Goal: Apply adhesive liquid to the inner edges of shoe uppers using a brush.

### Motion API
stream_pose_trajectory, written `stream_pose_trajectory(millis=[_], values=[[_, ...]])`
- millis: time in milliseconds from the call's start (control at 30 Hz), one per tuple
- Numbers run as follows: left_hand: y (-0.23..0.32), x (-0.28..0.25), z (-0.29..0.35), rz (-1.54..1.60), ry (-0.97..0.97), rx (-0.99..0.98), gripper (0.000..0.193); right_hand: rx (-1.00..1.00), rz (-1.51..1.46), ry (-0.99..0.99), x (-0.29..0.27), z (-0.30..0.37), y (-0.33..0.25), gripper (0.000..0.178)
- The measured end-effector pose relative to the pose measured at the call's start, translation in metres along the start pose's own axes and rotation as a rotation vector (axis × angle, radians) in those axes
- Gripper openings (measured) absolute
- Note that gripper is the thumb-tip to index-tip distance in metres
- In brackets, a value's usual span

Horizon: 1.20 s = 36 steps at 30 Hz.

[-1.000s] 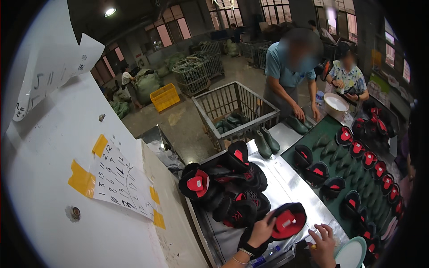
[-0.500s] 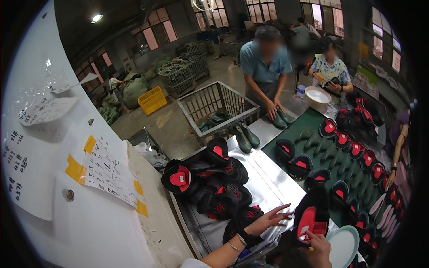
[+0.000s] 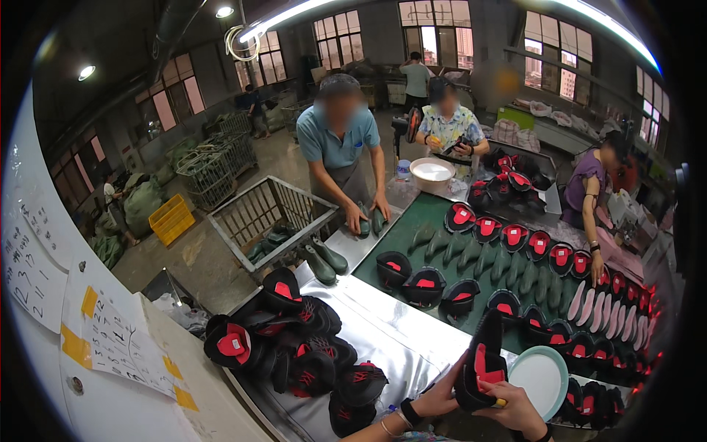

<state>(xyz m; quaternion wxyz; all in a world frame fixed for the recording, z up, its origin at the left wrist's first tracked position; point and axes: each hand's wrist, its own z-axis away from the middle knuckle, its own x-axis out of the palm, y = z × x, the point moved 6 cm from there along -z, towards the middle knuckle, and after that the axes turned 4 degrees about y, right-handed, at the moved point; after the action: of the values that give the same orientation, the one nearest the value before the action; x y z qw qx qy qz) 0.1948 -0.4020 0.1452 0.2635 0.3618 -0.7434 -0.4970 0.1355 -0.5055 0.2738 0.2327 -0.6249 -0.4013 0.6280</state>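
A black shoe upper with red lining [image 3: 482,361] is held up at the lower middle. My left hand [image 3: 442,394] is closed around its left side, with the fingertips partly hidden behind it. My right hand [image 3: 517,411] reaches to the opening of the upper, fingers closed on a small yellow-handled tool [image 3: 501,403]; its working end is out of sight. Just right of the upper is a pale green bowl [image 3: 564,368] with white contents. To the left, a pile of black and red uppers [image 3: 313,361] lies on the shiny metal tabletop [image 3: 398,331].
Rows of uppers [image 3: 513,236], dark green shoe lasts [image 3: 482,261] and pink insoles [image 3: 596,313] cover the green table [image 3: 390,236]. Across it, one person [image 3: 339,140] handles green lasts; others work farther right. A metal cage cart [image 3: 272,214] and white board [image 3: 44,295] stand left.
My left hand, open and apart from the upper before, now grips it. The upper has turned and tilted between both hands. The whole view has swung to the right.
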Motion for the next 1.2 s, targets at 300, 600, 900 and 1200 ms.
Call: stream_pose_trajectory(millis=[300, 600, 900, 1200], values=[[-0.003, 0.014, -0.023, 0.030, -0.225, 0.012, 0.090, 0.303, -0.139, 0.019, -0.002, 0.013, -0.002, 0.054], [-0.031, -0.019, -0.019, 0.441, 0.255, -0.138, 0.052, 0.198, 0.053, 0.548, -0.044, 0.054, 0.025, 0.016], [-0.060, 0.007, 0.078, 0.347, 0.075, -0.485, 0.056, 0.576, 0.113, 0.985, -0.100, 0.166, 0.127, 0.042], [-0.040, 0.022, 0.104, 0.267, -0.215, -0.953, 0.059, 0.821, 0.014, 0.928, -0.098, 0.229, 0.279, 0.024]])
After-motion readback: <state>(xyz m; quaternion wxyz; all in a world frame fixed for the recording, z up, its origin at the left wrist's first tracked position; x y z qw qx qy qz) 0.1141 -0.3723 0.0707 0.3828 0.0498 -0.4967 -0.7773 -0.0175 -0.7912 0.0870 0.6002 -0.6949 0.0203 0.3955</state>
